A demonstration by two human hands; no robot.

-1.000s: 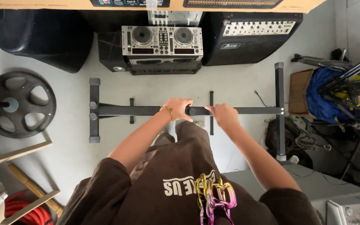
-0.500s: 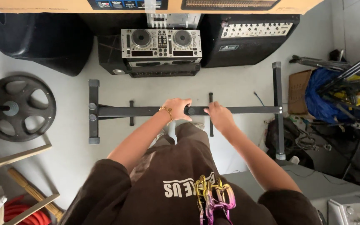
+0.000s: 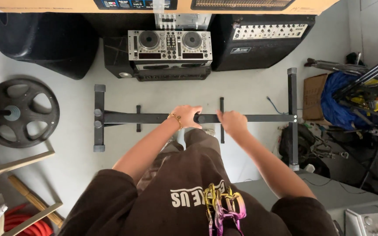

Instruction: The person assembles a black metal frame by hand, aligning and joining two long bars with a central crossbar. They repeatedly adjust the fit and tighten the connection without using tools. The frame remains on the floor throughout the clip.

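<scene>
- Left hand (image 3: 188,116): fingers curled over the black stand bar (image 3: 154,118), gripping it near a round knob at mid-length.
- Right hand (image 3: 232,123): closed loosely on the same bar, just right of the knob.
- Stand: lies flat on the pale floor, with a cross foot at each end.
- Silver mixer deck (image 3: 169,46): beyond the bar, between black speaker cabinets.
- Tan cardboard box (image 3: 314,96): upright, right of the stand's end.
- Weight plate (image 3: 20,112): far left.

Against the far wall sits a silver twin-deck mixer console (image 3: 169,46), flanked by a black amplifier box (image 3: 263,41) on its right. At left lies a round black iron weight plate (image 3: 20,112) — below it, a coiled red hose (image 3: 20,220). A crumpled blue tarp (image 3: 340,102) sits at right.
</scene>
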